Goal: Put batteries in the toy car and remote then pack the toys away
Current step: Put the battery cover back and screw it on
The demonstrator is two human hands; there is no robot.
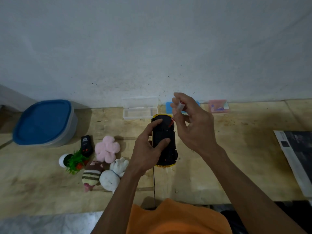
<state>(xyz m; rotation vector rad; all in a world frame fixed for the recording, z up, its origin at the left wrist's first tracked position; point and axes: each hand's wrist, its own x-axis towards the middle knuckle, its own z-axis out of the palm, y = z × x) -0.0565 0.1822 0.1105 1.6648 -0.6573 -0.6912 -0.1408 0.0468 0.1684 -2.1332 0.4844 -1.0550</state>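
A yellow toy car (166,139) lies upside down on the wooden table, its black underside facing up and a thin red wire showing near its far end. My left hand (148,149) grips the car from the left, thumb and fingers across the underside. My right hand (190,122) hovers above the car's far end, pinching a small whitish cylinder with a red tip, seemingly a battery (180,106). A black remote (86,145) lies on the table to the left, apart from both hands.
A blue-lidded tub (44,123) stands at the far left. Soft toys (107,149), a small plastic plant (74,161) and a white plush (110,179) lie left of the car. An open clear case (140,108), a blue pad (168,107) and a pink box (218,106) line the wall. A newspaper (297,157) lies at right.
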